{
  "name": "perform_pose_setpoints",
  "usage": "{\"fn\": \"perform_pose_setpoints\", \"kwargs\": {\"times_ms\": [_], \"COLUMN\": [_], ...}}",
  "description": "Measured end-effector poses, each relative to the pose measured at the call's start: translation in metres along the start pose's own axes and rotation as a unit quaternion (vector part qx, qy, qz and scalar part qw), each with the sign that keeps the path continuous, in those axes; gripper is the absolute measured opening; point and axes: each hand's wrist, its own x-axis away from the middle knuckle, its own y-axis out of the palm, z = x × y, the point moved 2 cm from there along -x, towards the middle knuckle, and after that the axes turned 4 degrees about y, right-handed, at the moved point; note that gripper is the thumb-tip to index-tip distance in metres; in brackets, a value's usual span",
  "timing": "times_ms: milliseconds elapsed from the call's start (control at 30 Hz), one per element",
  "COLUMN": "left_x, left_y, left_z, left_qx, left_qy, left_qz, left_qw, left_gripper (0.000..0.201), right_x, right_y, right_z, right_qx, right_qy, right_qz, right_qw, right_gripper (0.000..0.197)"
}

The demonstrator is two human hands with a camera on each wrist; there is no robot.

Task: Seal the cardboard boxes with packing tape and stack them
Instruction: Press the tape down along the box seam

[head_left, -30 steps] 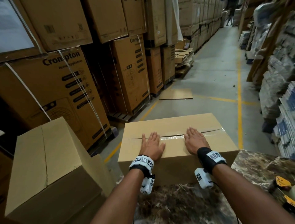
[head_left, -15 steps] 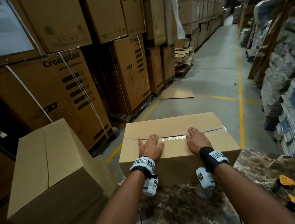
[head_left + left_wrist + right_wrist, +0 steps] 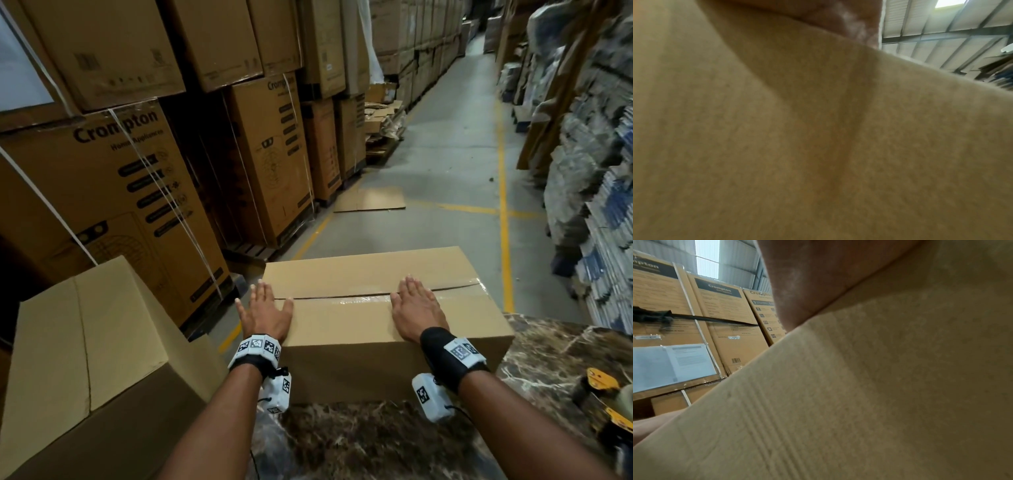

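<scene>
Box (image 3: 359, 329) on the counter (image 3: 555, 356): top seam taped; left hand (image 3: 263, 313) and right hand (image 3: 416, 308) press flat, grip spread; stacking remains.

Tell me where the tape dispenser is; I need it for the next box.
In the head view, the tape dispenser lies at the far right on the marble table, right of the box.

Plain brown cardboard box (image 3: 376, 329) sits closed on the far edge of a marble-patterned table (image 3: 555, 356), long side facing the viewer. Clear packing tape (image 3: 356, 300) runs along the top centre seam, wrinkled at the right corner.
</scene>
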Motion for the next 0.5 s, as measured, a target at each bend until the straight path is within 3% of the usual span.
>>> {"fn": "perform_pose_setpoints", "kwargs": {"times_ms": [133,300,500], "left_x": [0.002,0.012,0.024], "left_y": [0.003,0.008,0.02], "left_z": [0.006,0.042,0.102], "left_qx": [-0.063,-0.07,-0.063], "left_qy": [0.013,0.11,0.22], "left_qz": [-0.008,-0.058,-0.115], "left_qw": [0.998,0.99,0.967], "left_gripper": [0.083,0.08,0.076], "right_x": [0.002,0.003,-0.001], "right_y": [0.003,0.007,0.006], "right_z": [0.001,-0.004,-0.004], "right_qx": [-0.027,-0.03,-0.025], "right_qy": [-0.029,-0.117,-0.119], "right_qz": [0.018,0.002,-0.04], "right_qw": [0.999,0.993,0.992], "right_gripper": [0.061,0.061,0.06]}}
